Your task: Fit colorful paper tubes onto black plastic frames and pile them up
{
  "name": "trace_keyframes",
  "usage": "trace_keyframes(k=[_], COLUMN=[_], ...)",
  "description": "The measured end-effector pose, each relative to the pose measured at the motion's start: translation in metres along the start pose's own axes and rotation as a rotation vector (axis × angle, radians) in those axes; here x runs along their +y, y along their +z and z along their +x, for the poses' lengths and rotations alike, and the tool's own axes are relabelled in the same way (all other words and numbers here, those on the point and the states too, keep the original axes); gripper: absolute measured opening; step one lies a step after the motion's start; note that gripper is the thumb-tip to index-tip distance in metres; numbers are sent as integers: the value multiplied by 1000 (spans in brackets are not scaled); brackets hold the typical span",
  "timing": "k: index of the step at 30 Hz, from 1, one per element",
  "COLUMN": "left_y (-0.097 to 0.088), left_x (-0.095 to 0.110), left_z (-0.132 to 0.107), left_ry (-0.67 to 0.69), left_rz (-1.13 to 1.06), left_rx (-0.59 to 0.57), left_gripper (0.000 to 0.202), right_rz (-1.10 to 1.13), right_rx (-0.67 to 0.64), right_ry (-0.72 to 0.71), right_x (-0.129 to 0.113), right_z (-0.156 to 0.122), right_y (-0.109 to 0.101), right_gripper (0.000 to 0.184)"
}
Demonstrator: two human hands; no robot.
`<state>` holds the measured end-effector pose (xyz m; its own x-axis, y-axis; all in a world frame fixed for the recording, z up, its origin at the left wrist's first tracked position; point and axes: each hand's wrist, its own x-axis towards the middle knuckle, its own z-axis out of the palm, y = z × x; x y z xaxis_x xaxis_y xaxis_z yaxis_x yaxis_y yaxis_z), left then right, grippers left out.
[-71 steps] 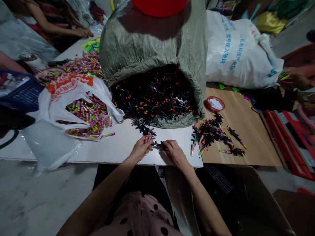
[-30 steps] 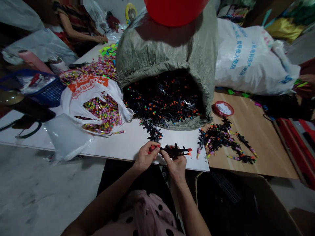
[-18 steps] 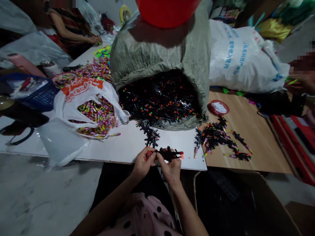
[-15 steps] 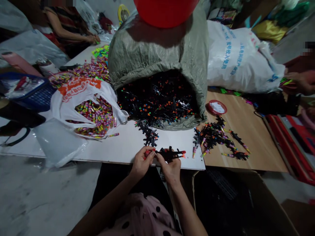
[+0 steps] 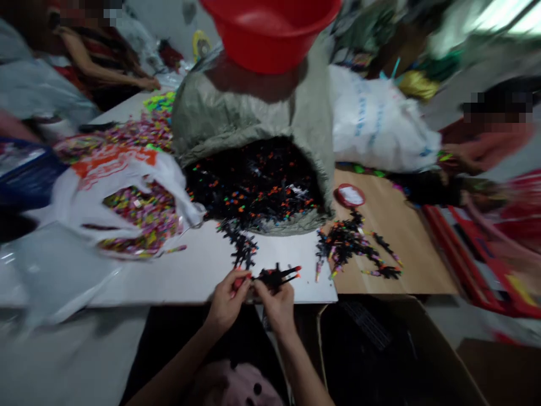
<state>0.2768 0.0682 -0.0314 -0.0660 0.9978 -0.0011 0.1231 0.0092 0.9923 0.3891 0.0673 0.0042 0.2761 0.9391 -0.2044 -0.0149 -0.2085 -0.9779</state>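
Fingers of right hand (image 5: 276,307) closed round black plastic toy gun (image 5: 274,277), long axis crosswise, red muzzle (image 5: 298,269) rightward; right hand nearer. Left hand (image 5: 225,301) pinching small red piece (image 5: 239,283) by gun's left end; contact unclear. Gun over smooth white board (image 5: 198,276). Beyond: crinkled grey-green sack (image 5: 236,110), spiky black plastic heap (image 5: 242,246) at its mouth.

The slim black toy gun (image 5: 275,277) has red and orange tips. Far: a bulging grey-green sack (image 5: 253,115), a round red plastic basin (image 5: 273,48). Left: a white plastic carrier bag (image 5: 87,194) bears orange-red print. Right: a white sack (image 5: 378,127) bears blue lettering. Near: a pink garment (image 5: 236,383) shows black dots.
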Motion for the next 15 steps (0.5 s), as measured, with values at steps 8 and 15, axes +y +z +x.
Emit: trace_keyframes(k=[8,15], left_y=[-9,9], left_x=[-12,-3], left_z=[4,24], left_ry=[664,181], left_rz=[326,227], left_rx=[-85,-230], left_gripper=[17,22], right_rz=[23,49], right_rx=[28,-133], right_ry=[-59,78], right_x=[9,-2], right_z=[2,34], right_y=[5,-17], right_gripper=[17,29])
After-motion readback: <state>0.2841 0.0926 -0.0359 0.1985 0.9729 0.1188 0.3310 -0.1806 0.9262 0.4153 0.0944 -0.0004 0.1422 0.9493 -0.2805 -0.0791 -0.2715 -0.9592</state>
